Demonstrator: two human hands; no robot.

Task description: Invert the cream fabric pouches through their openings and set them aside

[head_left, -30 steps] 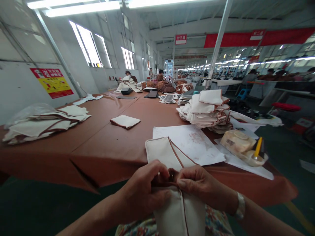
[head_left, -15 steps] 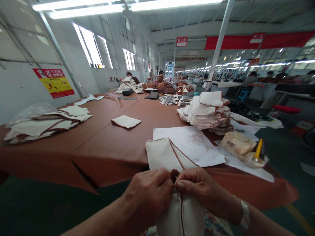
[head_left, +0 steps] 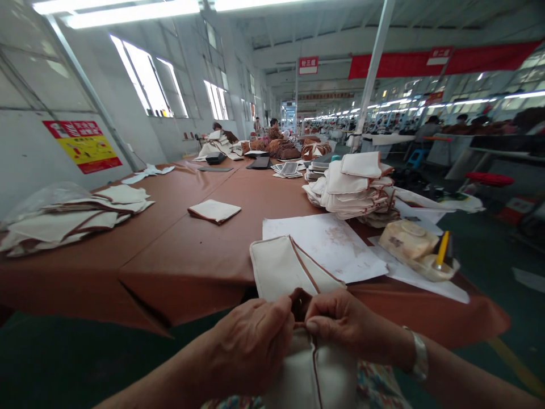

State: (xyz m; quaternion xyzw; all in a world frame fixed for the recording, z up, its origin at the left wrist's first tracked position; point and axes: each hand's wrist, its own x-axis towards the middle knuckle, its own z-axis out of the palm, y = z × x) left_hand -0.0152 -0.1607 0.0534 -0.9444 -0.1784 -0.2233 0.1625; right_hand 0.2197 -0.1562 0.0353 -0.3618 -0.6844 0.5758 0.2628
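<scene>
From afar, I have left hand (head_left: 255, 338) and right hand (head_left: 343, 321) close together, pinched on the cloth (head_left: 335, 369) (over the lap (head_left: 378, 382), before the bench (head_left: 170, 238)); I'd work its edge evenly, seam (head_left: 316, 369) centred.

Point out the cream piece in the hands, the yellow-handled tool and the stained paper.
Cream piece (head_left: 334, 366): head view, on its lower part.
Yellow-handled tool (head_left: 443, 249): head view, on the handle.
Stained paper (head_left: 332, 245): head view, near its visible middle.

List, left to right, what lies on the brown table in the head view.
Loose pile of cream fabric pieces, folded brown-edged cream fabric piece, tall stack of cream fabric pieces, slim yellow-handled tool.
</scene>
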